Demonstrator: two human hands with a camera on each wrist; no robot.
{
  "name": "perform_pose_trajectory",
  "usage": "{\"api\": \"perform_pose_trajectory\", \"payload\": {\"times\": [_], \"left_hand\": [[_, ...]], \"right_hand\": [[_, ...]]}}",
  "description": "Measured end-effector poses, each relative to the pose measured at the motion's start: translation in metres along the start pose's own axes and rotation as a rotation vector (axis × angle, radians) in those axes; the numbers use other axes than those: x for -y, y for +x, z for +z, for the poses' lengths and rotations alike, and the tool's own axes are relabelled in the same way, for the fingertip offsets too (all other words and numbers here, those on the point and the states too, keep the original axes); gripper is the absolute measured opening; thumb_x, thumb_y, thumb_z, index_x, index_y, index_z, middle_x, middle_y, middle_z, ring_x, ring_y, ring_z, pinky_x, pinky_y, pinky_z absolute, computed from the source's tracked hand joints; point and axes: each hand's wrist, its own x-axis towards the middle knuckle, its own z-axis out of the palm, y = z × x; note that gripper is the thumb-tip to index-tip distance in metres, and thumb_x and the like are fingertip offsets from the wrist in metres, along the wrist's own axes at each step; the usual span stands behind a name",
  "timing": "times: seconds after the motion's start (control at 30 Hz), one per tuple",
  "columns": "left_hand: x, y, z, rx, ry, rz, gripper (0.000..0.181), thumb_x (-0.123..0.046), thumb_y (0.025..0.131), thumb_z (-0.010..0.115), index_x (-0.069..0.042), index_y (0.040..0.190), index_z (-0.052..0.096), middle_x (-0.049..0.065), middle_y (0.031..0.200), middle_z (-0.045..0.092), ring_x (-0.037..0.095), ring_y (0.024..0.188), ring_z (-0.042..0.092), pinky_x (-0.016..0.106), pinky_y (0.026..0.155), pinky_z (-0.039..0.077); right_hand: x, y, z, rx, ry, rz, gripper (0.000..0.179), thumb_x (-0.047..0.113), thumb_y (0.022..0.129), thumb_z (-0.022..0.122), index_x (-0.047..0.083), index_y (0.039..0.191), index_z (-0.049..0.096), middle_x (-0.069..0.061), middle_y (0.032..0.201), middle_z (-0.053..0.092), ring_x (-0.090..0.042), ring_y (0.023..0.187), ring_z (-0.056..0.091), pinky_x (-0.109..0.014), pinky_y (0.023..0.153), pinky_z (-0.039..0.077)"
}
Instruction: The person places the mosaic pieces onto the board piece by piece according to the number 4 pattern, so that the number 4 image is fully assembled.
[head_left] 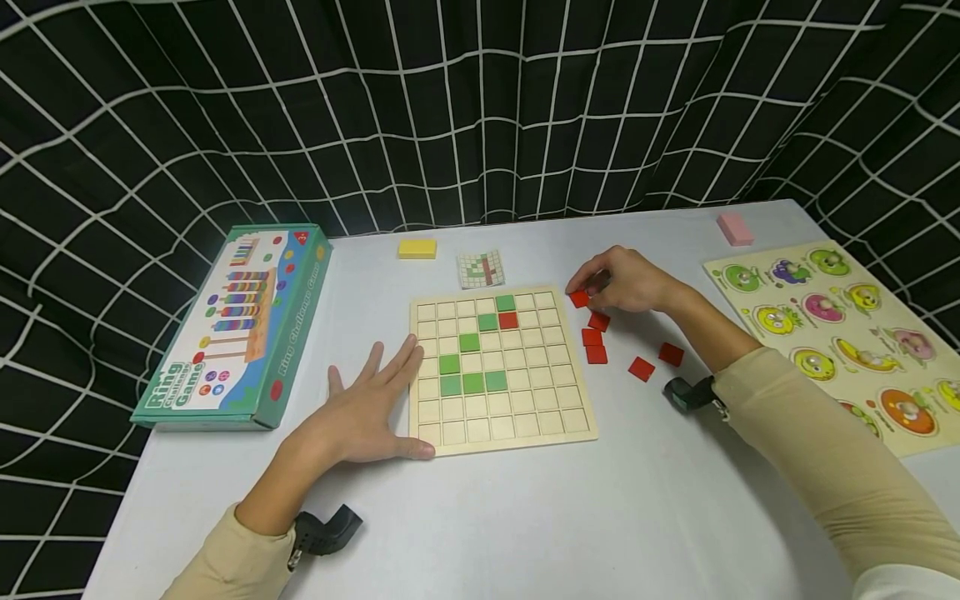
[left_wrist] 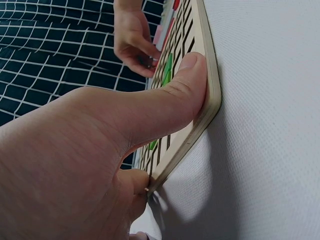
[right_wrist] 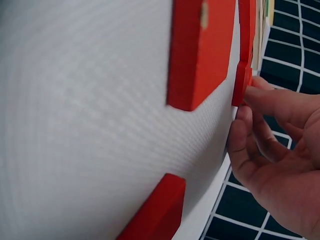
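Note:
A wooden grid board (head_left: pixel 517 447) lies on the table, with several green square tiles (head_left: pixel 473 383) and one red tile (head_left: pixel 507 320) in its cells. My left hand (head_left: pixel 360 421) rests at its left side, fingers spread and fairly straight. In the left wrist view the thumb (left_wrist: pixel 187 75) presses on the board's rim near a corner. Beyond the board's upper right corner, my right hand (head_left: pixel 630 279) pinches a red square tile (head_left: pixel 578 298) between thumb and fingers. Other loose red tiles (head_left: pixel 641 368) lie right of the board, several of them just below that hand.
A small pattern card (head_left: pixel 481 269) lies behind the board, with a yellow block (head_left: pixel 417 249) to its left. A green game box (head_left: pixel 232 333) occupies the left side. At right are a fruit puzzle board (head_left: pixel 832 333) and a pink block (head_left: pixel 735 229). Black grid-patterned cloth (head_left: pixel 450 108) hangs behind.

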Motion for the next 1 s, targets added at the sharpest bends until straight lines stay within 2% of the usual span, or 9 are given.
{"api": "perform_pose_trajectory", "payload": {"times": [0.2, 0.4, 1.0], "left_hand": [[0.000, 0.000, 0.000, 0.000, 0.002, -0.001, 0.128, -0.071, 0.075, 0.080, -0.018, 0.169, 0.012, -0.003, 0.177, -0.001, 0.044, 0.161, 0.000, 0.091, 0.105, -0.001], [0.000, 0.000, 0.001, 0.000, 0.003, -0.002, 0.128, -0.071, 0.075, 0.080, -0.018, 0.169, 0.011, -0.004, 0.177, -0.001, 0.043, 0.162, 0.000, 0.091, 0.105, -0.001], [0.001, 0.000, 0.001, -0.002, -0.002, -0.001, 0.128, -0.070, 0.074, 0.081, -0.018, 0.169, 0.013, -0.003, 0.177, 0.000, 0.044, 0.162, 0.000, 0.091, 0.106, -0.001]], "right_hand": [[0.001, -0.002, -0.001, -0.011, -0.011, -0.010, 0.033, -0.008, 0.084, 0.071, 0.006, 0.112, 0.080, -0.013, 0.113, 0.074, -0.027, 0.098, 0.064, -0.033, 0.082, 0.053], [0.004, -0.005, -0.002, -0.030, -0.008, -0.012, 0.033, -0.008, 0.084, 0.073, 0.006, 0.113, 0.080, -0.014, 0.114, 0.074, -0.028, 0.097, 0.063, -0.032, 0.078, 0.053], [0.020, -0.013, 0.001, -0.075, 0.074, 0.088, 0.030, 0.003, 0.086, 0.079, 0.007, 0.116, 0.080, -0.015, 0.113, 0.075, -0.029, 0.092, 0.061, -0.032, 0.070, 0.052]]}}
